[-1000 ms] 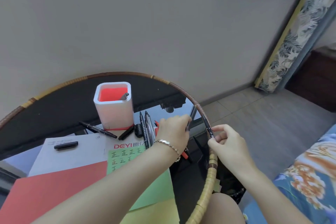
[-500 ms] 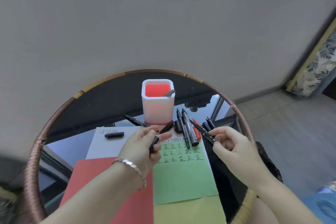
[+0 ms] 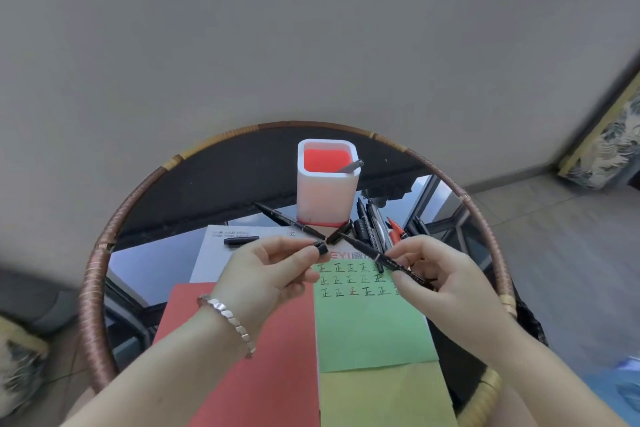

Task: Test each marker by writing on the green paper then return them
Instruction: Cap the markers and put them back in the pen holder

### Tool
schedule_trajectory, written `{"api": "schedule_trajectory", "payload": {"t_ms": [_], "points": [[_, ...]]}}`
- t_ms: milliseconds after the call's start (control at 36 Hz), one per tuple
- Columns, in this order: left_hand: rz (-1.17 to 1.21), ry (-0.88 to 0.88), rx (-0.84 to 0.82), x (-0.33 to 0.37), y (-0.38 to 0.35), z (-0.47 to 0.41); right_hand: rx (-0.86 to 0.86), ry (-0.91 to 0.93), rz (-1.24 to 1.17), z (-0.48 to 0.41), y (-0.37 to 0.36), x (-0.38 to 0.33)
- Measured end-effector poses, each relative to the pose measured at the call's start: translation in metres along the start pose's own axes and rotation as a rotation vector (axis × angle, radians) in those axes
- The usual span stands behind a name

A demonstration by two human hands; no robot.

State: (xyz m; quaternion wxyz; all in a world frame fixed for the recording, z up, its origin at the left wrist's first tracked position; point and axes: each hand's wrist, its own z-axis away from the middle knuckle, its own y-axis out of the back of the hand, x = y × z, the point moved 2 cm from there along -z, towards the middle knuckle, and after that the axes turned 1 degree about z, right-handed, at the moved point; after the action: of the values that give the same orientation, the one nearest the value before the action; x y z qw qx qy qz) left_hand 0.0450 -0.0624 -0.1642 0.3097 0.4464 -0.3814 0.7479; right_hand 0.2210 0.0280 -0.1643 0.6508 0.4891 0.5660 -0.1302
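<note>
Right hand (image 3: pixel 446 277) pinches the marker (image 3: pixel 382 258), tip slanting far-left over the green paper (image 3: pixel 370 329); left hand (image 3: pixel 273 274) grips its cap (image 3: pixel 321 248).

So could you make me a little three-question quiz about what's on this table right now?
1. True or false: the green paper already has writing on it.
2. What does the left hand hold? A) marker cap B) scissors C) eraser
3. Fill in: the right hand holds a black ____.

Key: 1 true; 2 A; 3 marker, uncapped, slanting over the green paper's written rows.
</note>
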Motion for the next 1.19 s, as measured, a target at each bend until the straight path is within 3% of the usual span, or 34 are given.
{"api": "schedule_trajectory", "payload": {"t_ms": [278, 500, 639, 806, 972, 1083, 1139, 1194], "points": [[-0.056, -0.04, 0.006, 0.001, -0.006, 0.003, -0.001, 0.044, 0.043, 0.006, 0.004, -0.004], [-0.597, -0.339, -0.147, 0.005, -0.017, 0.013, -0.078, 0.234, 0.234, 0.009, 0.009, -0.013], [-0.543, -0.42, -0.267, 0.011, -0.025, 0.017, 0.04, 0.441, 0.24, 0.013, 0.012, -0.023], [-0.461, -0.525, -0.264, 0.011, -0.034, 0.017, 0.29, 0.566, 0.354, 0.022, 0.008, -0.026], [-0.567, -0.834, -0.375, 0.01, -0.038, 0.019, 0.253, 0.368, 0.05, 0.025, 0.012, -0.028], [-0.441, -0.687, -0.365, 0.01, -0.037, 0.014, 0.09, 0.22, -0.164, 0.017, 0.013, -0.029], [-0.496, -0.618, -0.317, 0.008, -0.036, 0.01, 0.041, 0.167, -0.13, 0.013, 0.016, -0.027], [-0.839, -0.725, -0.312, 0.004, -0.036, 0.005, 0.016, 0.17, 0.108, 0.012, 0.017, -0.025]]}}
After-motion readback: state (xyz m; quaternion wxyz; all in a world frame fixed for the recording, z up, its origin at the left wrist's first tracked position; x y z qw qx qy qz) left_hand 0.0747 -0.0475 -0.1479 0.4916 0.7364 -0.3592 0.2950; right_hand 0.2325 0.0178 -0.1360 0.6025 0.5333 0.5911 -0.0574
